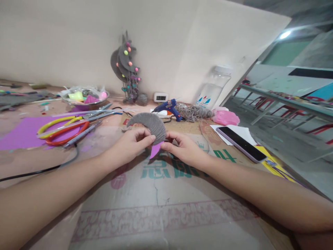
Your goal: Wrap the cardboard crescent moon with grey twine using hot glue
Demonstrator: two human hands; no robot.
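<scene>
Between the two hands, in the head view, a gray yarn-covered moon shape [157, 125] is tilting above printed cardboard [166, 194], its curve arching up and over the left hand [140, 140]. That hand is gripping the moon shape near its lower end, thumb in front and fingers curling behind. The right hand [182, 147] is pinching at the opposite edge, its thumb touching a pointed purple piece [155, 151] that is sticking out below the yarn. To the left of the left hand, yellow and red handles [85, 129] are overlapping near a purple sheet [23, 133], and beyond them a metal bowl [100, 103] is holding colourful bits. Straight beyond the hands, a blue glue gun [166, 105] is lying beside a heap of gray yarn [196, 114], a small white clock [160, 97] standing behind it. To the right of the right hand, a phone [241, 143] is resting partly on white paper [248, 133], while a pink bag [227, 117] and a clear bottle [214, 86] are sitting farther off
</scene>
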